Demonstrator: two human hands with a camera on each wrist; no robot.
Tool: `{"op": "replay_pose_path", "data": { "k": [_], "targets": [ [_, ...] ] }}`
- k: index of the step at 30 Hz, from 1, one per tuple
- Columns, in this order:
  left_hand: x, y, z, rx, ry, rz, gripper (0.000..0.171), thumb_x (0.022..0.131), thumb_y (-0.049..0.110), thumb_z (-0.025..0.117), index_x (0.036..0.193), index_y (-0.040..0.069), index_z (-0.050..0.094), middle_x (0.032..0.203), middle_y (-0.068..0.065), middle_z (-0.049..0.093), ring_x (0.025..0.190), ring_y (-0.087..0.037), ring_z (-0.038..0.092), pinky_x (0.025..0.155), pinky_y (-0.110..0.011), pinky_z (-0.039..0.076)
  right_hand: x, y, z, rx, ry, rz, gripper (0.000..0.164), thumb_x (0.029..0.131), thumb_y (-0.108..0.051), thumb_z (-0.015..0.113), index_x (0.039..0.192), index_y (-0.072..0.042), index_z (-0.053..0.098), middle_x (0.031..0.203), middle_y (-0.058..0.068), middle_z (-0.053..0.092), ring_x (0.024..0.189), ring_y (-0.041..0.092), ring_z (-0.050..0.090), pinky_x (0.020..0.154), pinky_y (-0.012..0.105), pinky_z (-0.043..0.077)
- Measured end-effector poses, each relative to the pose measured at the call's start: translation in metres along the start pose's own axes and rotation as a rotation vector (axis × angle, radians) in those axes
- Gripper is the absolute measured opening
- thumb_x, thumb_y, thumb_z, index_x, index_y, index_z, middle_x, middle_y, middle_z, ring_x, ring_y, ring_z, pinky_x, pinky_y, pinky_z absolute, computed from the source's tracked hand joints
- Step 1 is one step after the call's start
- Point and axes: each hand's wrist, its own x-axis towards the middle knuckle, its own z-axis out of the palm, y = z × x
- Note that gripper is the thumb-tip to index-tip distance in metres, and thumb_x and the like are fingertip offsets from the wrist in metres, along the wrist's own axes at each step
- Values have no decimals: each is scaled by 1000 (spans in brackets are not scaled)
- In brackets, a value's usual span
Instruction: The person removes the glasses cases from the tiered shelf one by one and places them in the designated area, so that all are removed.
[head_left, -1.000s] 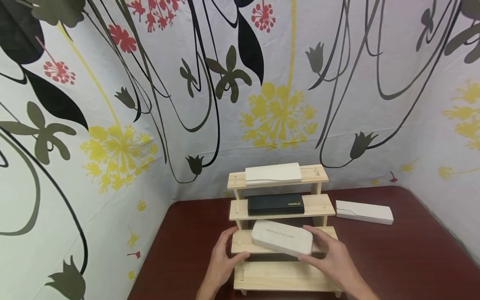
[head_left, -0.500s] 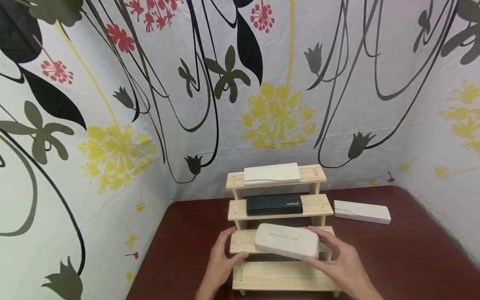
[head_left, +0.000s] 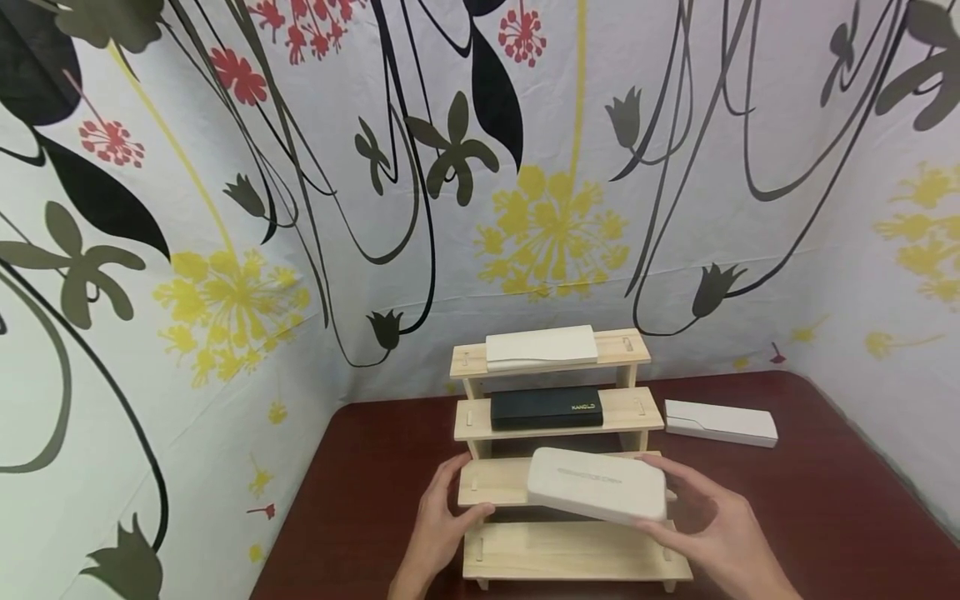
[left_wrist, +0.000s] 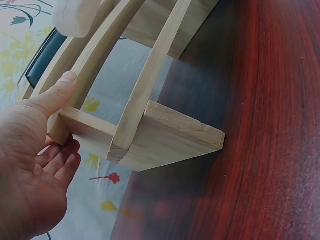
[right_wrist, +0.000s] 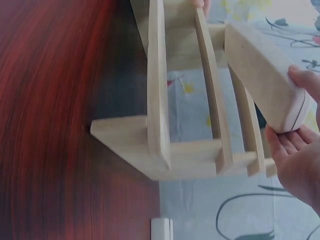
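My right hand (head_left: 716, 521) holds a white glasses case (head_left: 596, 485) by its right end, thumb in front and fingers behind. Faint lettering runs along the case's top. In the head view the case overlaps the second-lowest shelf of a pale wooden stepped rack (head_left: 573, 550). The right wrist view has the case (right_wrist: 262, 75) tilted, with the right hand (right_wrist: 302, 160) at its end. At the rack's left side, my left hand (head_left: 442, 517) grips the end of that same shelf. In the left wrist view the left hand's (left_wrist: 35, 160) thumb lies over the shelf's edge, fingers beneath.
On the shelf above lies a black case (head_left: 547, 408) with gold lettering. A white flat case (head_left: 542, 348) rests on the top shelf. Another white case (head_left: 722, 423) lies on the dark red table (head_left: 787, 517) right of the rack. A floral cloth (head_left: 360, 208) hangs behind.
My right hand has moved right and a little nearer with the glasses case, away from the middle of the shelf. My left hand has stayed on the rack.
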Motion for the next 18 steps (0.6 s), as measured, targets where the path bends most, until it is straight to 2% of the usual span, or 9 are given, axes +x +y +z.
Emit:
{"op": "replay_pose_path", "data": {
  "k": [3,5,12,18],
  "targets": [
    [0,2,0,-1,-2,-2,79,82,34,94,150,20,57,150,1,57,144,-27,49,118,-58,37,0,4,-9,-30,1,-27,79,69,-6,101,141,-12,68,136,3,72,122,-2,64,94,13,51],
    [0,2,0,2,-5,-8,79,82,35,94,151,20,56,150,1,57,145,-27,48,118,-59,37,0,7,-16,-43,2,-34,79,69,-6,101,140,-13,68,134,4,73,122,-2,64,97,11,48],
    [1,2,1,-4,-9,-16,79,82,35,93,150,20,57,151,-3,57,146,-31,47,118,-63,35,-6,14,-44,-75,-50,-13,82,70,-4,100,144,-13,66,135,2,71,126,-2,62,101,9,44],
    [1,0,1,0,-18,-27,81,83,38,93,152,18,55,152,-4,55,147,-32,46,118,-63,35,-10,20,-64,-131,-45,-5,79,72,-3,99,144,-10,66,136,1,71,127,-6,59,101,7,42]
  ]
}}
